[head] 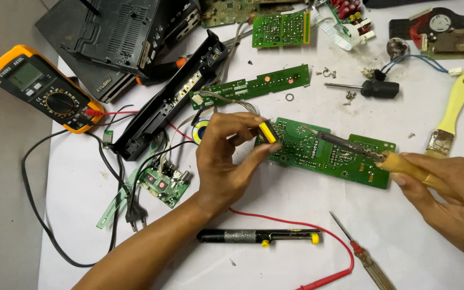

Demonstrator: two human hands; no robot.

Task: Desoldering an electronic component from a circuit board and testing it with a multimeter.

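Right away, plenty was cut off: the right hand ran out past the right edge of the frame, so only its fingers and part of the palm showed, and the black casing at the top left was cropped by the upper edge. What the left hand covered beneath it could not be made out, and whether the iron's tip actually touched the solder side was too fine to call.

The left hand sat at centre, thumb and fingertips pressed together, pinching a small yellow component right at the left end of the green circuit board. That board lay flat on the white-covered desk, between the two hands.

The right hand was curled tight around the amber handle of the soldering iron, whose dark barrel slanted up and left across the board, the tip landing near the board's middle, close to the yellow component but apart from it.

Just below the left wrist lay a black desoldering pump with yellow buttons, and a red probe lead looped around it. A yellow multimeter rested at the far left, well apart, and a yellow-handled brush lay just above the right hand
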